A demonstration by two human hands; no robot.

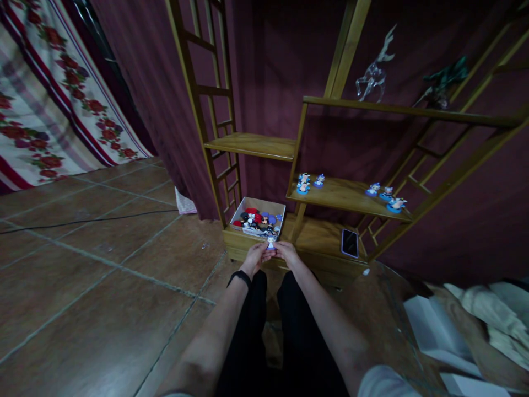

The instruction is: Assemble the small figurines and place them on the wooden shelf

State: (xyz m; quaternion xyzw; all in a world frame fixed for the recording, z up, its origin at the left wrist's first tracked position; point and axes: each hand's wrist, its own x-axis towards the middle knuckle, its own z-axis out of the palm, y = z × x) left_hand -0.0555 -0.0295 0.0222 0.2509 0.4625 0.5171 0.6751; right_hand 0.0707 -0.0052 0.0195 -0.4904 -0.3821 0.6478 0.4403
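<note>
A small white and purple figurine (pixel 271 241) is held upright between my two hands, just in front of an open box (pixel 282 210). My left hand (pixel 257 255) grips it from the left, and my right hand (pixel 286 252) has its fingers on the right side. In the box lie several more figurines and bases in red, black, white and purple. On the middle shelf (pixel 339 193) stand several similar figurines, some at its left end, such as a blue-based figurine (pixel 303 188), others at its right end, such as another blue-based figurine (pixel 396 205).
A phone (pixel 349 243) lies on the lower shelf (pixel 316 240). Above, a clear deer ornament (pixel 374 74) and a green ornament (pixel 446 82) stand on the upper shelf. A black cable (pixel 91 220) crosses the tiled floor. White boxes (pixel 438 331) are at the lower right.
</note>
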